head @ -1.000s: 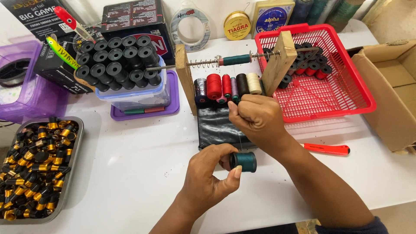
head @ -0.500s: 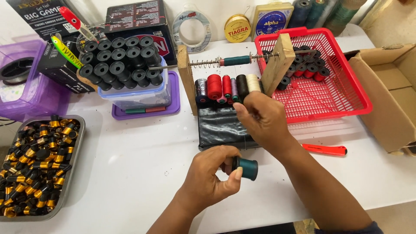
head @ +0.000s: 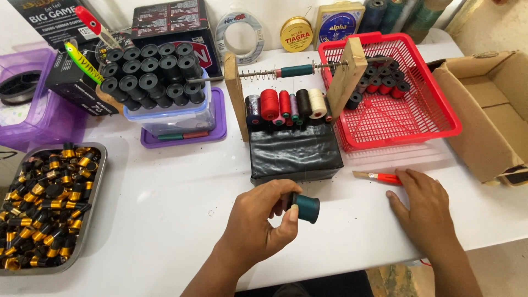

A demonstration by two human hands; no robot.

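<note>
A white table (head: 165, 220) carries a steel tray (head: 93, 209), a red basket (head: 434, 118) (mesh-walled), a cardboard box (head: 484, 115) — and a red-handled knife (head: 379, 177).

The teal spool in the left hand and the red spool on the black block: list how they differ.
The teal spool is dark teal; the red spool is bright red. The teal spool is held by the left hand above the white table, lying sideways; the red spool stands untouched in a row with other spools on the black block. Both are wound with thread.

Craft workshop: thread spools (head: 286, 104), bobbin tray (head: 88, 231), winding jig (head: 352, 71).
</note>
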